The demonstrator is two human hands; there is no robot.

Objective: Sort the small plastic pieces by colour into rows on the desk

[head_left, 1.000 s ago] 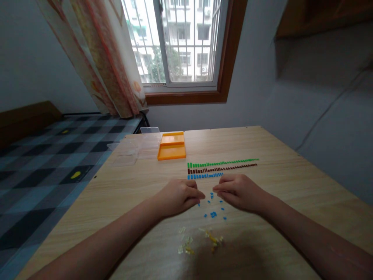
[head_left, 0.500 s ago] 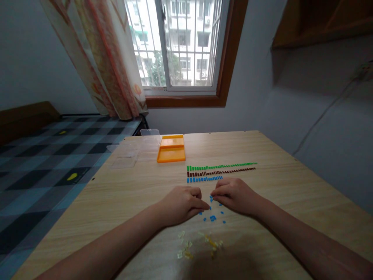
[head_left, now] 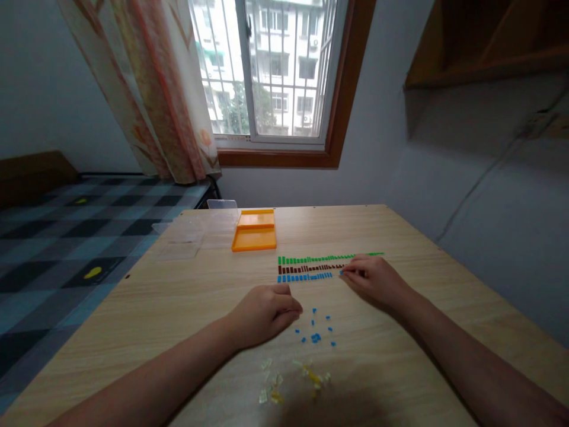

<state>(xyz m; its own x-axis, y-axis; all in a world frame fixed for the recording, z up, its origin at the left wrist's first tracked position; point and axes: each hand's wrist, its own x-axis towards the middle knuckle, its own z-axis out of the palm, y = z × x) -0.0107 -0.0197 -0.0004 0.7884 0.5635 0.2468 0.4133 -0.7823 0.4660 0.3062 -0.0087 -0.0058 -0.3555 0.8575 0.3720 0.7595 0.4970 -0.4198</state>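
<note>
Three rows of small flat pieces lie on the table: a green row (head_left: 297, 260), a dark brown row (head_left: 296, 270) and a blue row (head_left: 297, 278). My right hand (head_left: 371, 276) is at the right end of the blue row, thumb and fingers pinched on a small blue piece (head_left: 341, 273); it covers part of the brown and green rows. My left hand (head_left: 265, 314) rests left of the loose blue pieces (head_left: 315, 338), fingers curled and pressed together. Whatever its fingertips hold, if anything, cannot be made out. Several blue pieces lie scattered between the hands.
Clear and yellow pieces (head_left: 313, 377) lie near the front of the table (head_left: 200, 308). An open orange case (head_left: 254, 238) and clear plastic boxes (head_left: 180, 249) stand at the back left. Beyond the left edge is a bed with a checked cover (head_left: 111, 237).
My right hand has moved from the loose blue pieces up and right to the end of the blue row. My left hand has drawn back slightly left. The view has shifted a little.
</note>
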